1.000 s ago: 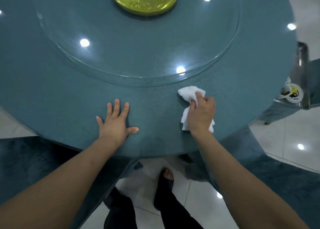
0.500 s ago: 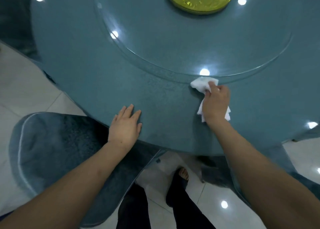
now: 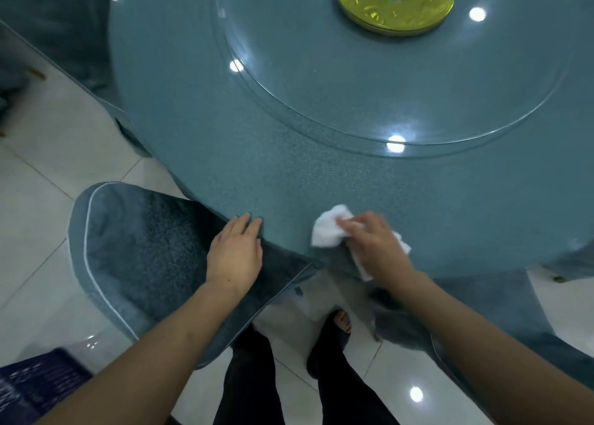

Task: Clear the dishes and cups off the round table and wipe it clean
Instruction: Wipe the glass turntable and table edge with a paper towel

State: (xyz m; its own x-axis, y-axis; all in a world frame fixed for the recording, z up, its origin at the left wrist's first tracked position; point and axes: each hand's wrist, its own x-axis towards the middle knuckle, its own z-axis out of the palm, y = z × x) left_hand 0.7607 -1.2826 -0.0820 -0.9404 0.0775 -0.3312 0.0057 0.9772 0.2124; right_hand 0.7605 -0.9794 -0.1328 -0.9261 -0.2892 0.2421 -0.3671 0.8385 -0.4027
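Two hands at near rim of round table (image 3: 257,154): left hand (image 3: 236,252) flat, fingers together on edge; right hand (image 3: 374,243) pinching white cloth (image 3: 329,228) against top. Risk of cloth sliding off rim, being so close to edge. Possibly missed strip under bracing palm.

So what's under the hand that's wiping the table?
A crumpled white cloth lies under the right hand, pressed against the teal round table. Its ends stick out on both sides of the hand. The middle of the cloth is covered by the fingers, so it can't be seen.
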